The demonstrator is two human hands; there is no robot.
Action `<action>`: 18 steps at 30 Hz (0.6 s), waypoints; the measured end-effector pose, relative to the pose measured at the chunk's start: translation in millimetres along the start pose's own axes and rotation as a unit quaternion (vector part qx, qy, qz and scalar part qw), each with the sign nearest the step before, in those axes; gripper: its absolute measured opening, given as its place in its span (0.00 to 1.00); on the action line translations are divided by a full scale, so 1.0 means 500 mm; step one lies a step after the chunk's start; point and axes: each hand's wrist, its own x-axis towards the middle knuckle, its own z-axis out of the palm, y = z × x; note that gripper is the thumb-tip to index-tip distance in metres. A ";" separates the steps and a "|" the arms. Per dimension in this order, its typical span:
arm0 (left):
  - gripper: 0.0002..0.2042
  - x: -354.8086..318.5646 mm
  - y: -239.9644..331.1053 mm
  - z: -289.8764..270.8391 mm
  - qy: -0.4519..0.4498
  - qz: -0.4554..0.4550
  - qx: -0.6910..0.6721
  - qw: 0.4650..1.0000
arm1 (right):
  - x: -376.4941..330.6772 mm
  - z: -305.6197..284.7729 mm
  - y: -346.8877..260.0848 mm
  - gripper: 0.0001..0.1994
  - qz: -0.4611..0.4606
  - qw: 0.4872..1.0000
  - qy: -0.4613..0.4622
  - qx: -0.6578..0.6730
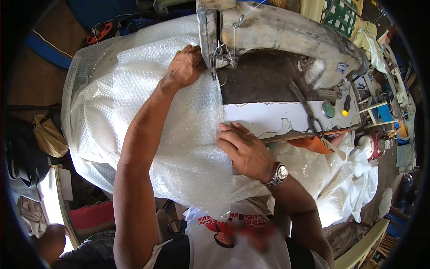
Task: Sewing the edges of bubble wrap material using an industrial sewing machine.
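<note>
A large sheet of clear bubble wrap (179, 130) covers the sewing machine's table on the left and hangs toward my lap. The sewing machine (268, 27) stands at the far side, its needle and presser foot over the sheet's right edge. My left hand (186, 66), fingers curled, grips the bubble wrap just left of the presser foot; its fingertips are partly hidden behind the machine head. Nearer to me, my right hand (244, 150), with a wristwatch (280, 173) on its wrist, holds the sheet's right edge, fingers bent over it and thumb hidden.
Black scissors (315, 125), a round green-topped tin (328, 110) and a yellow-handled screwdriver (346, 106) lie on the worn white tabletop (262, 117) at right. White plastic sheeting (345, 184) hangs below. An orange-handled tool (313, 144) is at the table's edge.
</note>
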 end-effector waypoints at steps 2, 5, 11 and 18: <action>0.14 0.006 -0.008 0.002 0.001 0.017 0.015 1.000 | 0.009 -0.001 0.014 0.16 -0.002 1.000 -0.006 0.002; 0.12 0.014 -0.009 0.007 0.011 -0.003 0.039 0.999 | 0.017 0.001 0.030 0.15 -0.001 1.000 -0.020 -0.012; 0.12 0.045 -0.030 0.000 0.054 0.033 0.082 0.995 | 0.050 -0.008 0.069 0.13 0.002 0.999 -0.018 -0.029; 0.10 0.087 -0.107 0.015 0.087 0.079 0.166 0.979 | 0.107 0.000 0.121 0.08 -0.006 1.000 -0.017 -0.005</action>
